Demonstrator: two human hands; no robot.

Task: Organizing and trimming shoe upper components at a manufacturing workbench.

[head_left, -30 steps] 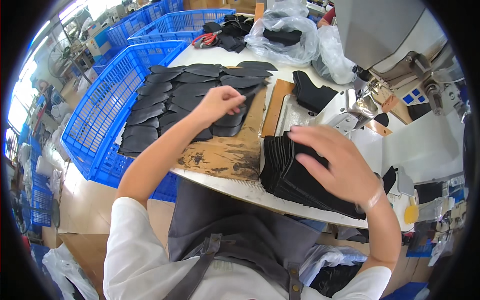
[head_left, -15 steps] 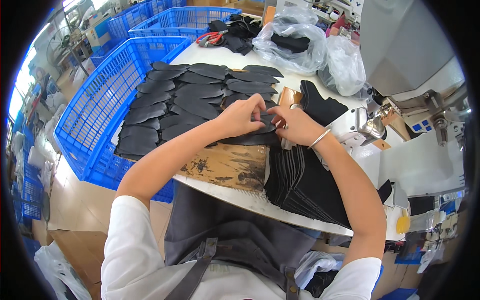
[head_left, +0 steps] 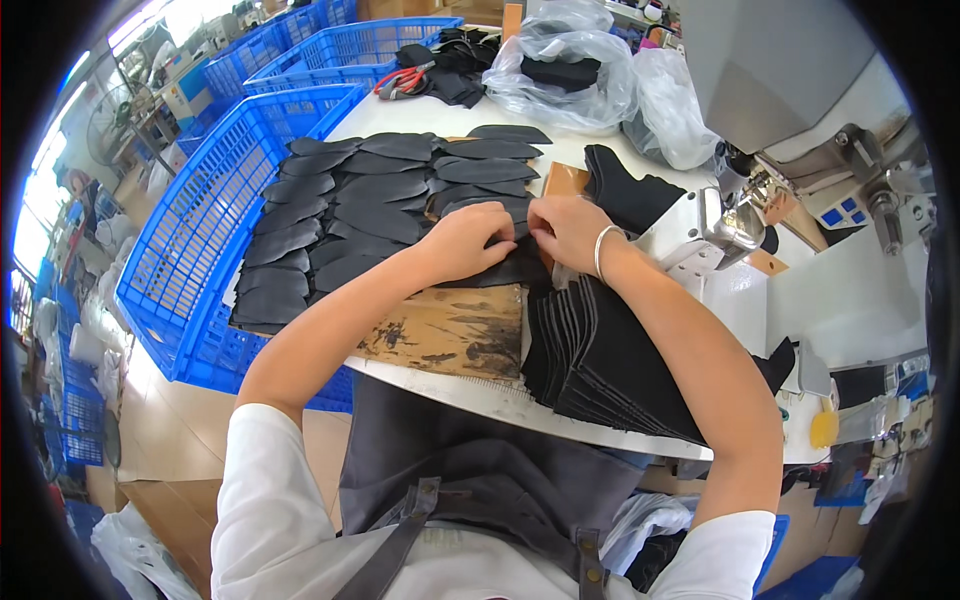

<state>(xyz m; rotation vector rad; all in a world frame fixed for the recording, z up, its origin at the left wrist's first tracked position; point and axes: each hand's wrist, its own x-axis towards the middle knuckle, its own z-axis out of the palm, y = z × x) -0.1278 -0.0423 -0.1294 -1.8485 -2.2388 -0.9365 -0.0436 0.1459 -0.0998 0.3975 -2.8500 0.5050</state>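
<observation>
Black leaf-shaped pieces (head_left: 377,222) lie overlapped in rows across a brown board (head_left: 450,328) on the table. My left hand (head_left: 465,240) is over the right end of these rows, its fingers curled and its thumb pressed against a black leaf-shaped piece (head_left: 505,268). Close beside it, my right hand (head_left: 572,232) pinches at the same piece with bent fingers; its fingertips are partly hidden. Below my right wrist, a fanned stack of black cut pieces (head_left: 610,365) spreads to the table's near edge.
Blue crates (head_left: 235,190) stand on the left and behind. At the back are red-handled cutters (head_left: 405,82), dark scraps and clear plastic bags (head_left: 565,60). A metal machine head (head_left: 705,235) stands right of my hands, near another black piece (head_left: 630,190).
My hands have drawn closer together, and the right fingers have closed more tightly. The whole view has shifted slightly.
</observation>
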